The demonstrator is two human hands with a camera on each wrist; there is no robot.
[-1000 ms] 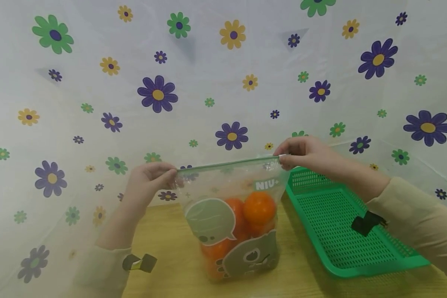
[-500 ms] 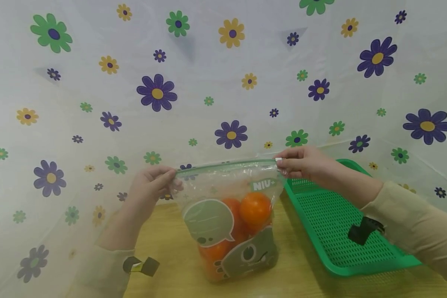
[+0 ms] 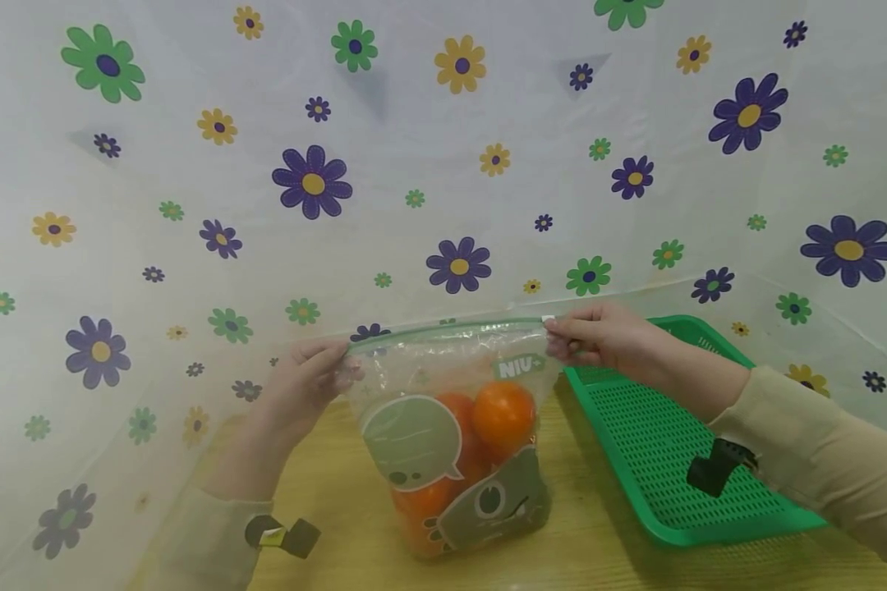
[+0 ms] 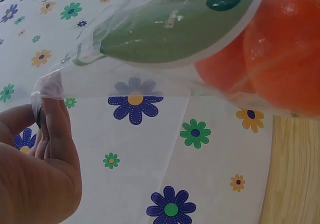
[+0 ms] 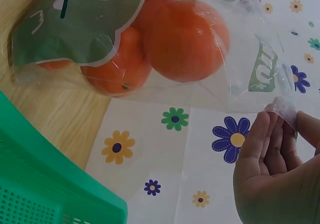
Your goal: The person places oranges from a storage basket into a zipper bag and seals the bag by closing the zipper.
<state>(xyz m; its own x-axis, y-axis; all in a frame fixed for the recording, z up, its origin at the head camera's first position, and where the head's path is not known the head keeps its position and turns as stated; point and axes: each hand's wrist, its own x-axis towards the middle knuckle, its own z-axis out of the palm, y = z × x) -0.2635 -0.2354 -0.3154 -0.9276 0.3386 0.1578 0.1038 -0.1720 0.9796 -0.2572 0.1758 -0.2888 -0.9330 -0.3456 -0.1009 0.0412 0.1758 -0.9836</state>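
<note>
A clear zip bag (image 3: pixel 411 439) with a green zip strip and green cartoon prints stands upright on the wooden table. Several oranges (image 3: pixel 504 415) fill its lower part. At the top left corner, my left hand (image 3: pixel 299 386) pinches the bag between thumb and fingers. My right hand (image 3: pixel 612 338) pinches the other top corner, by a small white slider (image 3: pixel 548 321) on the strip. Between the hands the strip runs stretched in a slight curve. Both wrist views show the thumb and fingertips meeting on the plastic, left hand (image 4: pixel 45 159) and right hand (image 5: pixel 275 159) alike.
Right of the bag sits a green perforated plastic basket (image 3: pixel 710 533), partly under my right forearm. A white sheet (image 3: pixel 414 115) printed with flowers hangs behind the wooden table (image 3: pixel 325 509). Dark straps (image 3: pixel 717 468) are around both sleeves.
My right hand has come down and slightly left, taking that end of the zip strip with it. The bag's top has dropped a little. My left hand has sunk slightly and keeps its pinch.
</note>
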